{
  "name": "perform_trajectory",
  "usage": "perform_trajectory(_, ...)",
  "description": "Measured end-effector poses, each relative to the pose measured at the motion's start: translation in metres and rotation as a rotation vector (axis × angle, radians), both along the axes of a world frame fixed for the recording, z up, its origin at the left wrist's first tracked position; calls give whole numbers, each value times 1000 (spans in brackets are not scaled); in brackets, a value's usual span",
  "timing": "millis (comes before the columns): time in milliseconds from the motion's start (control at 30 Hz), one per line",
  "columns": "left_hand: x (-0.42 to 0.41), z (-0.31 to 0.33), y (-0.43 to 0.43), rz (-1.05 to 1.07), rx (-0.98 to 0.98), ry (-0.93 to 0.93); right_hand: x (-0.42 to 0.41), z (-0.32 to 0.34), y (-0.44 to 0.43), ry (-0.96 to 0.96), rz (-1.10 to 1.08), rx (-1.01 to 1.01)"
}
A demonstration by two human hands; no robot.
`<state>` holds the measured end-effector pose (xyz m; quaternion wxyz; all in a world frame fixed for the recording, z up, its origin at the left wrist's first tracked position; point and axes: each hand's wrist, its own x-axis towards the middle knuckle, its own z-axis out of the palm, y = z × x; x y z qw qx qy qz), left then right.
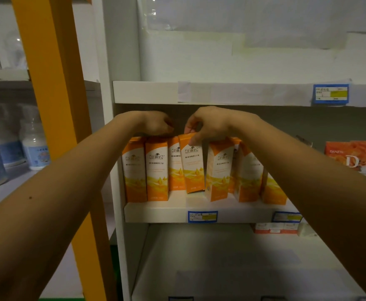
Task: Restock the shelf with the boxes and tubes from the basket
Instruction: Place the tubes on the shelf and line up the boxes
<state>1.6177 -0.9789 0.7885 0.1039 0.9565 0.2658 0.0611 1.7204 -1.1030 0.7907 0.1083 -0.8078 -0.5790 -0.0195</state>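
Note:
Several tall orange-and-white boxes stand in a row on the middle shelf [177,211]. My right hand [208,124] pinches the top of one orange box [192,168], which is tilted and lifted slightly above the shelf, in front of the row. My left hand [158,123] rests with curled fingers on the tops of the left boxes [156,170]; what its fingers hold is hidden. The basket is not in view.
An upper shelf edge [221,93] with a blue price tag [330,93] hangs just above my hands. Red-orange boxes [355,157] stand at the right. Small boxes [275,228] lie on the lower shelf. A yellow post [54,105] and white bottles [33,146] are at the left.

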Motion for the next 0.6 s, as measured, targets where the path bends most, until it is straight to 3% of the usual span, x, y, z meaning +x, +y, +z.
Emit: perform_trajectory(600, 5, -2, -8, -98, 27, -109, -3, -13, -6, 43, 82, 102)
